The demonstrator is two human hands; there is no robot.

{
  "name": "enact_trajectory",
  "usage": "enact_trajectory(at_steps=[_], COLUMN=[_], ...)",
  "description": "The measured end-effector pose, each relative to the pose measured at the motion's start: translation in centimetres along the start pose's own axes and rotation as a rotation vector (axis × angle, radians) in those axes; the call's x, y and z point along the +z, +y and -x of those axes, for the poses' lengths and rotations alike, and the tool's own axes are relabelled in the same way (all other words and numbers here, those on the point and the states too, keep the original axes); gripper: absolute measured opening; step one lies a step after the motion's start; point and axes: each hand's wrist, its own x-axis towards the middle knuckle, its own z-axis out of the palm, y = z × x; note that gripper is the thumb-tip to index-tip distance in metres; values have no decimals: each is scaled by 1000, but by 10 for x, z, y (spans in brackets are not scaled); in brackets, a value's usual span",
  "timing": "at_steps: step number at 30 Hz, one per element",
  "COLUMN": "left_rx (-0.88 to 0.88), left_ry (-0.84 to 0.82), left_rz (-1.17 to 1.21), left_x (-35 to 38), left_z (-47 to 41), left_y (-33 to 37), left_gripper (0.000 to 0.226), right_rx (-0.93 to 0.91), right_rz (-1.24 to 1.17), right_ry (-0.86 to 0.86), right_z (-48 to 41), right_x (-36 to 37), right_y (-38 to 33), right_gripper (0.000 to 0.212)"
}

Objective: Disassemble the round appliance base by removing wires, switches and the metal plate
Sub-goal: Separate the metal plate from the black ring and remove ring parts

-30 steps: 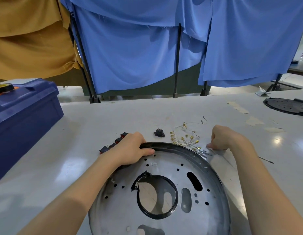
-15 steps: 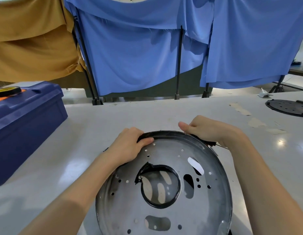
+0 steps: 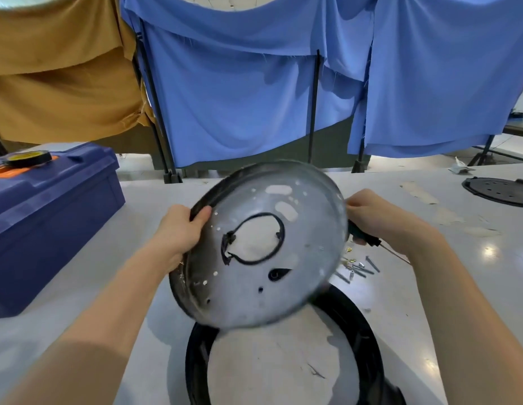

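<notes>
Metal plate (image 3: 254, 287) is in the air and tilted, the left hand (image 3: 178, 229) clamped on its rim, thumb on the front face. At the opposite rim the right hand (image 3: 380, 217) has its fingers curled round a screwdriver (image 3: 364, 234), whose shaft points away from the plate. Beneath both grips the black ring (image 3: 368, 331) lies flat on the table, with screws (image 3: 359, 268) scattered just below the right hand.

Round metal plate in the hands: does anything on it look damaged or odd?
Yes. On the round grey metal plate, the black rubber ring lining its centre hole looks ragged and broken at the left side, not a neat circle.
</notes>
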Motion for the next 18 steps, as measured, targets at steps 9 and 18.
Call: enact_trajectory(at_steps=[9,18], left_rx=[-584,-739], left_ry=[123,268], left_rz=[470,678], left_x=[-23,-35], left_z=[6,15], left_y=[-20,-41], left_gripper=[22,25], right_rx=[-43,-28], right_rz=[306,442], right_ry=[-279,-371], right_z=[5,-5], right_x=[31,65], right_y=[-14,-11], right_gripper=[34,13])
